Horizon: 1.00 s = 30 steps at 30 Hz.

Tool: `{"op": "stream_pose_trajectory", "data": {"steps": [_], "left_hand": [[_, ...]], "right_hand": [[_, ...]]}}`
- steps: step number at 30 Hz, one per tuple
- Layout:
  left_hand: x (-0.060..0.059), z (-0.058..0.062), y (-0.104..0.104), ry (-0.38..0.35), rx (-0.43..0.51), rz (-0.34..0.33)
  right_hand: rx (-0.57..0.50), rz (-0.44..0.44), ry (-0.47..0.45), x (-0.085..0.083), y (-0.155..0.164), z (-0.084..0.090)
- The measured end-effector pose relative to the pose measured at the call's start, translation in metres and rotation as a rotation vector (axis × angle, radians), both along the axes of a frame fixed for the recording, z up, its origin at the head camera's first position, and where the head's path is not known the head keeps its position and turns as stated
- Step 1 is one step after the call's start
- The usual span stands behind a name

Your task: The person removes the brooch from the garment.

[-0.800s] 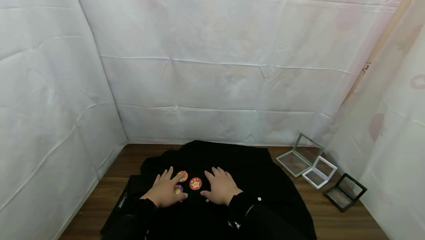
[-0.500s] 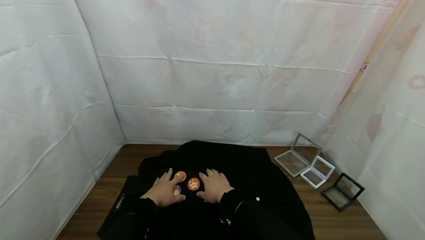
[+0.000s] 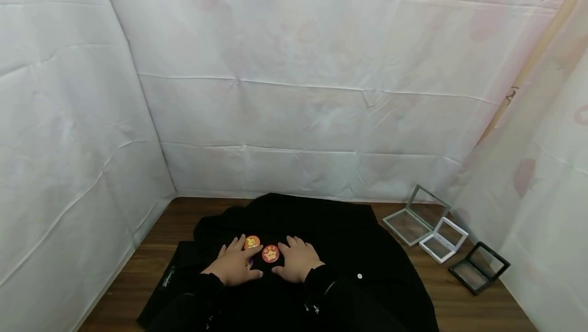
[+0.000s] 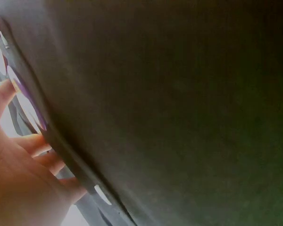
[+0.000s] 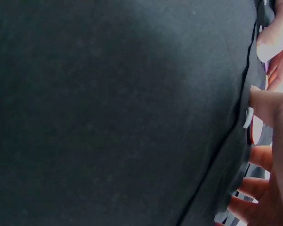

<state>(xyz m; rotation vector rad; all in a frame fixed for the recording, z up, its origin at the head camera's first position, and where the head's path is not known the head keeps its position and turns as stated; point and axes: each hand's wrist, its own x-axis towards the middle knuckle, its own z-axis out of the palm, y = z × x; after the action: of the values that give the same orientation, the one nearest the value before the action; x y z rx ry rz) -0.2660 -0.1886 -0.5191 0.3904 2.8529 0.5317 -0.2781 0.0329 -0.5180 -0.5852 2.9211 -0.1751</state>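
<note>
A black garment [image 3: 331, 240] lies spread on the wooden table [image 3: 165, 230]. Three round badges sit on it: an orange one [image 3: 251, 242], a red one [image 3: 270, 253], and a purple one [image 3: 249, 263] mostly hidden under my left hand. My left hand [image 3: 236, 266] rests flat on the cloth just left of the red badge. My right hand [image 3: 296, 260] lies flat just right of it, holding nothing. In the left wrist view, black cloth [image 4: 179, 113] fills the frame beside my fingers [image 4: 19, 155]. The right wrist view shows cloth [image 5: 113, 113] and a white button [image 5: 247, 117].
Three open display frames lie at the right of the table: a grey one [image 3: 415, 217], a white one [image 3: 443, 240] and a black one [image 3: 478, 267]. White sheeting [image 3: 294, 92] walls in the back and both sides. Bare wood shows to the left of the garment.
Both hands have drawn closer together around the red badge. My left hand now covers more of the purple badge.
</note>
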Motion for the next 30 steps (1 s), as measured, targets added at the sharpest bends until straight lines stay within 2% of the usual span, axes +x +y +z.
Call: {"op": "stream_pose_trajectory", "data": {"steps": [6,10,16,24,30], "left_hand": [[0.000,-0.001,-0.001,-0.011,0.021,0.002],[0.003,0.003,0.000,-0.006,0.030,0.010],[0.003,0.002,0.000,-0.005,0.051,0.013],[0.003,0.006,0.001,-0.019,0.083,0.014],[0.002,0.003,0.000,-0.035,0.080,0.011]], "right_hand": [[0.004,0.034,0.026,-0.003,-0.004,0.001],[-0.012,0.111,0.104,-0.004,-0.011,0.005],[-0.040,0.226,0.202,-0.007,-0.022,0.009],[0.049,0.248,0.281,-0.005,-0.029,0.008],[0.054,0.293,0.304,-0.008,-0.025,0.001]]}}
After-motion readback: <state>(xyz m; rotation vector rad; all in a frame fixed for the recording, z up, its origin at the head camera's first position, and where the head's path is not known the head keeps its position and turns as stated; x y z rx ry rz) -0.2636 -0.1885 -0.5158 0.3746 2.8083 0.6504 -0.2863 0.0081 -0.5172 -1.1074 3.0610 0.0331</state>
